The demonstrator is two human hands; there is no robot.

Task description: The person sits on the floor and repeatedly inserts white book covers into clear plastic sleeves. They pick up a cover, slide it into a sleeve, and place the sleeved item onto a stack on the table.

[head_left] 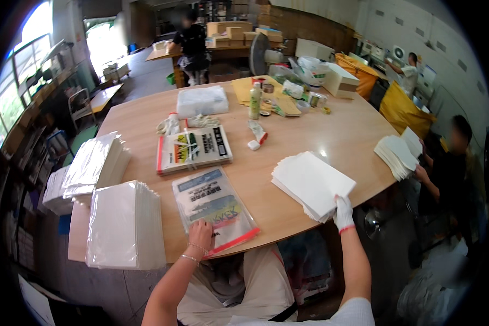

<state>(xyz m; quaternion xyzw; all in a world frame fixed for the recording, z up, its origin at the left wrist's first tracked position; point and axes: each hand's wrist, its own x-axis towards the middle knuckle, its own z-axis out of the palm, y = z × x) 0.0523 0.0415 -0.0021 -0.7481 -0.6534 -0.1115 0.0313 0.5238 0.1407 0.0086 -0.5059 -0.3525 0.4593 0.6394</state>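
My bare left hand (pixel 201 234), with bracelets at the wrist, presses curled fingers onto the near edge of a printed clear plastic bag (pixel 214 204) with a red strip. The bag lies flat on the table in front of me. My right hand (pixel 343 213), in a white glove with a red cuff, is closed on the near right corner of a white sheet (pixel 320 176). That sheet tops a fanned pile of white sheets at the table's front edge. Beyond the bag sits a pile of similar printed bags (pixel 194 146).
Stacks of plastic-wrapped white sheets (pixel 126 223) stand at the left. Gloves (pixel 201 120), a spray can (pixel 255 100), a red-and-white tube (pixel 258 132) and a clear-wrapped pack (pixel 202 101) lie farther back. A seated person (pixel 445 168) handles white sheets (pixel 395 155) at the right.
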